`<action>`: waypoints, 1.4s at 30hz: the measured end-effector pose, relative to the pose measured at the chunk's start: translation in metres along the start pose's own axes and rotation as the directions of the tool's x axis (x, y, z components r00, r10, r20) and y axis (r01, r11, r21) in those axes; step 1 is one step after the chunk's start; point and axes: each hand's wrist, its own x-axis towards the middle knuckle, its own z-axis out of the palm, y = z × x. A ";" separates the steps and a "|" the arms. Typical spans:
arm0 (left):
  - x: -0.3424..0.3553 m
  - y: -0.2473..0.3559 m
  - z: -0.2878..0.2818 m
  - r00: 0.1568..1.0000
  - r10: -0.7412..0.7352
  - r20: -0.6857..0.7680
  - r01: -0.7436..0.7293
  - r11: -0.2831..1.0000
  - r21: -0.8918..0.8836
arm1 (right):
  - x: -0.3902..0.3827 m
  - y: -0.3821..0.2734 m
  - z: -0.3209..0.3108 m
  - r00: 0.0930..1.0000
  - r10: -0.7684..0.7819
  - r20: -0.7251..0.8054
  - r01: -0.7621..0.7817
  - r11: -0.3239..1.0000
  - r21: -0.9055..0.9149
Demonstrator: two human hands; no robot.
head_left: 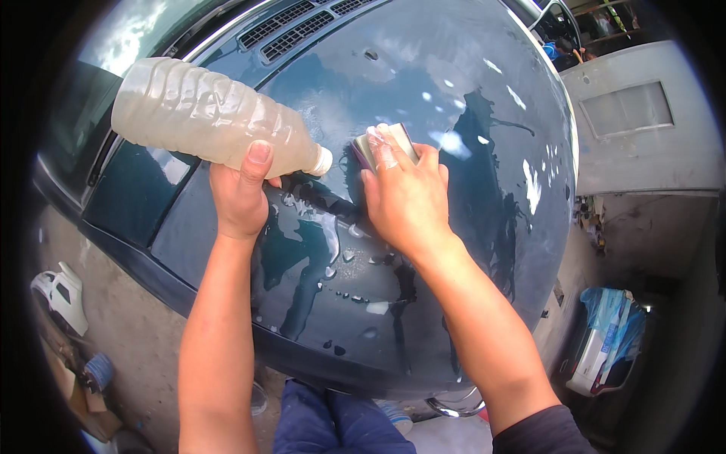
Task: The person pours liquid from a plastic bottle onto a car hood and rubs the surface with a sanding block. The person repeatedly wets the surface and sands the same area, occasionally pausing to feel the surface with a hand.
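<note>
My left hand (240,195) is wrapped around a large ribbed plastic bottle (200,113) of cloudy liquid. The bottle lies tilted above a dark blue car hood (461,272), its white neck pointing right and slightly down. On the hood's wet surface, my right hand (408,200) presses a pale rectangular block (403,139) with a dark purplish edge, perhaps a sanding block. The fingers lie over the top of the block and hide part of it. Water streaks and drops spread over the paint below both hands.
Vent grilles (296,34) and the windshield (136,34) are at the far left. A pale panel with a window (643,113) stands at right. Below it is a bin-like object with blue plastic (609,340). A white part (62,297) lies on the left floor.
</note>
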 end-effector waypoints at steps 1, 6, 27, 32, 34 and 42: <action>0.000 0.000 -0.005 1.000 -0.002 -0.006 0.002 1.000 0.008 | 0.000 -0.001 0.001 1.000 -0.022 0.005 0.022 1.000 0.014; 0.000 -0.001 -0.007 1.000 0.002 -0.015 -0.003 1.000 -0.013 | -0.035 -0.008 -0.016 0.991 -0.104 0.085 0.098 0.993 0.072; 0.001 -0.002 -0.010 1.000 -0.002 0.026 0.003 0.999 -0.046 | -0.030 0.040 -0.041 0.950 -0.247 0.193 0.220 0.964 0.150; 0.003 -0.003 -0.004 0.999 -0.032 0.013 0.033 0.997 -0.065 | 0.011 0.005 -0.025 0.923 -0.363 0.128 0.329 0.916 0.228; 0.002 0.000 -0.011 0.999 -0.044 -0.008 0.043 0.997 -0.060 | -0.012 0.018 -0.030 0.930 -0.335 0.152 0.303 0.931 0.203; 0.003 0.000 -0.003 0.999 -0.038 0.011 0.038 0.998 -0.056 | 0.006 0.008 -0.009 0.986 -0.150 0.075 0.142 0.984 0.105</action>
